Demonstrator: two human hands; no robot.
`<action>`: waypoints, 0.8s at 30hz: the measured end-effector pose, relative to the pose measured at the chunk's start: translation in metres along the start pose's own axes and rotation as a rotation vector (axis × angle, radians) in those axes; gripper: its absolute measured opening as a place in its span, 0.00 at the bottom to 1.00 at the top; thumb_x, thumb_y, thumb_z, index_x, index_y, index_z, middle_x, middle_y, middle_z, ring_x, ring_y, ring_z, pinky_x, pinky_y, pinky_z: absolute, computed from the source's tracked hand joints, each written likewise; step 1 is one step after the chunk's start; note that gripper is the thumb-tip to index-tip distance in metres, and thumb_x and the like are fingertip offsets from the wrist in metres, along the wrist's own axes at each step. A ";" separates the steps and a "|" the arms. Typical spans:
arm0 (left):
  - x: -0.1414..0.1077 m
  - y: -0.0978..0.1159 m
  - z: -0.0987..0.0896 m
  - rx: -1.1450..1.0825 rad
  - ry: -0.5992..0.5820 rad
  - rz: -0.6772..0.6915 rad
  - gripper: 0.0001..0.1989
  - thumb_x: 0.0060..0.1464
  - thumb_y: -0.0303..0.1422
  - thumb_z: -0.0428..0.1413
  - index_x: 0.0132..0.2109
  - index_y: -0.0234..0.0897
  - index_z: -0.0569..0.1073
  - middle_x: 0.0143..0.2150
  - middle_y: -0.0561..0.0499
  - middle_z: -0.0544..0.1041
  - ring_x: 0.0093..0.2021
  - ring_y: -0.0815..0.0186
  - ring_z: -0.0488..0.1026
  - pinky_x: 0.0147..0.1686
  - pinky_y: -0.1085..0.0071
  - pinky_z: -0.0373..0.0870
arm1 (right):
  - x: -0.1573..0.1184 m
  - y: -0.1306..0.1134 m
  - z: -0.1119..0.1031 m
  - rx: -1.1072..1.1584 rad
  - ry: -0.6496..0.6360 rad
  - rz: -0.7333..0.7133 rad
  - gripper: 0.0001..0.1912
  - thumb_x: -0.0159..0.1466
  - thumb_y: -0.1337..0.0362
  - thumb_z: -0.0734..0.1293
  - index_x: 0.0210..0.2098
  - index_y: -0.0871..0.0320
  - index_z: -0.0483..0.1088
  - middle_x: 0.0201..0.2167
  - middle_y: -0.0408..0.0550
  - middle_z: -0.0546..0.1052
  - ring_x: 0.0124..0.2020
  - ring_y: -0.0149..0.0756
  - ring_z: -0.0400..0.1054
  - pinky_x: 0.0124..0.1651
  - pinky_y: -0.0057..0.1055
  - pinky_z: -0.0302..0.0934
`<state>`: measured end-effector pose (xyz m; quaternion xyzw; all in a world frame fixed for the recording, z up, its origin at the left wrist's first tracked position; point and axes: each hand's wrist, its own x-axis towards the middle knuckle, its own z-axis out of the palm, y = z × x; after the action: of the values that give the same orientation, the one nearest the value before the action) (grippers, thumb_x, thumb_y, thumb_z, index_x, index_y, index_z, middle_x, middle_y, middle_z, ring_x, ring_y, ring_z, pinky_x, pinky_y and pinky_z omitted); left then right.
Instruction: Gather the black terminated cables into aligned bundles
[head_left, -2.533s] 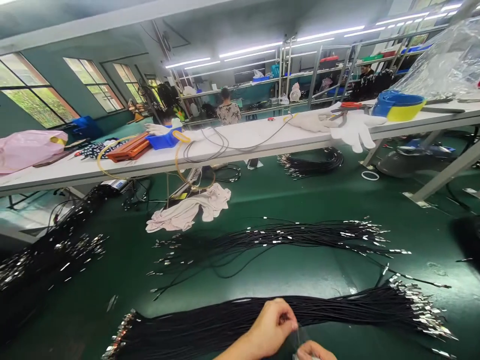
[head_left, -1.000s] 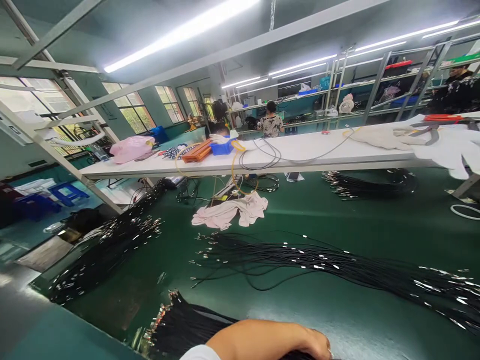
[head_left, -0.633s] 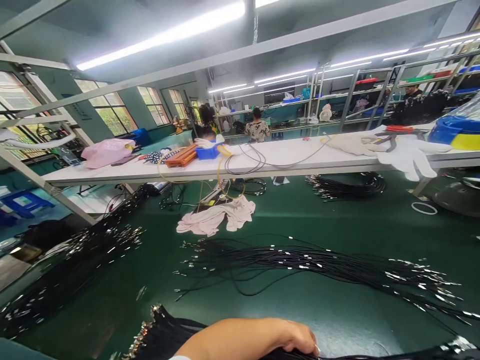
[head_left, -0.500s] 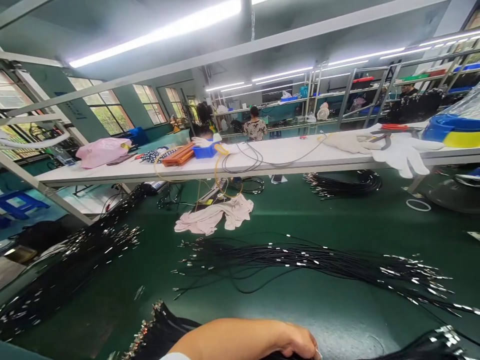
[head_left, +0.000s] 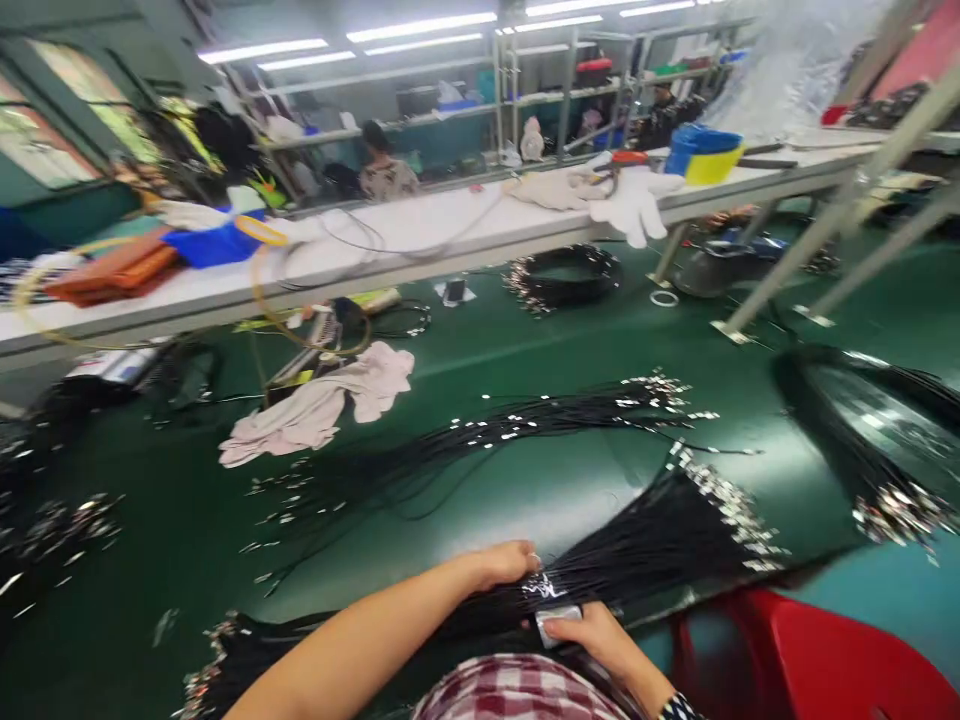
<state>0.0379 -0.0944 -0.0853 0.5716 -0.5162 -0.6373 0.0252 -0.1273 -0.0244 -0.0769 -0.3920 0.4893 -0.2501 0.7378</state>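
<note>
A thick bundle of black cables (head_left: 660, 535) lies along the front edge of the green table, its metal-tipped ends fanned out at both sides. My left hand (head_left: 510, 563) is closed round the middle of this bundle, beside a shiny clear wrap (head_left: 544, 587). Just to the right, my right hand (head_left: 589, 632) grips a small silvery-white block (head_left: 556, 622) against the near side of the bundle. Behind my hands, a looser bunch of black cables (head_left: 480, 430) stretches across the table.
A pink cloth (head_left: 322, 400) lies left of centre. Coiled cables (head_left: 562, 275) sit beneath the white shelf (head_left: 442, 225), which holds white gloves (head_left: 637, 200). More cables (head_left: 840, 430) lie at right, above a red stool (head_left: 847, 655). A person (head_left: 386, 170) is in the background.
The view has swung right and down. My right hand and the silvery-white block have come into view, and more of the front bundle shows.
</note>
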 end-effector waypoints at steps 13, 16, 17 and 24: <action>-0.016 0.029 -0.019 -0.274 -0.275 -0.207 0.05 0.51 0.33 0.49 0.33 0.37 0.59 0.23 0.55 0.67 0.19 0.69 0.64 0.25 0.69 0.64 | 0.005 0.024 -0.023 -0.090 -0.075 0.244 0.21 0.47 0.57 0.71 0.39 0.61 0.72 0.34 0.47 0.75 0.32 0.37 0.68 0.29 0.28 0.61; -0.018 0.022 -0.021 -0.202 -0.234 -0.162 0.06 0.51 0.35 0.48 0.32 0.36 0.60 0.24 0.54 0.66 0.21 0.69 0.64 0.24 0.72 0.61 | 0.012 0.017 -0.019 -0.123 -0.063 0.187 0.21 0.44 0.60 0.73 0.38 0.61 0.74 0.34 0.46 0.75 0.35 0.36 0.67 0.39 0.31 0.62; -0.017 0.018 -0.021 -0.160 -0.203 -0.139 0.07 0.52 0.36 0.47 0.32 0.36 0.60 0.24 0.54 0.65 0.22 0.69 0.64 0.25 0.73 0.60 | 0.013 0.015 -0.016 -0.111 -0.066 0.140 0.22 0.44 0.61 0.73 0.38 0.60 0.74 0.35 0.45 0.75 0.36 0.36 0.67 0.43 0.31 0.60; -0.008 -0.015 -0.040 0.041 -0.092 -0.058 0.09 0.48 0.36 0.49 0.26 0.34 0.62 0.23 0.55 0.61 0.24 0.71 0.55 0.24 0.76 0.50 | 0.014 0.017 0.010 0.287 -0.096 0.109 0.23 0.39 0.62 0.74 0.36 0.59 0.73 0.30 0.41 0.74 0.32 0.33 0.65 0.41 0.29 0.58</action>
<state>0.0791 -0.1076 -0.0821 0.5569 -0.5130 -0.6526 -0.0287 -0.1133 -0.0216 -0.0963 -0.2669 0.4332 -0.2581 0.8213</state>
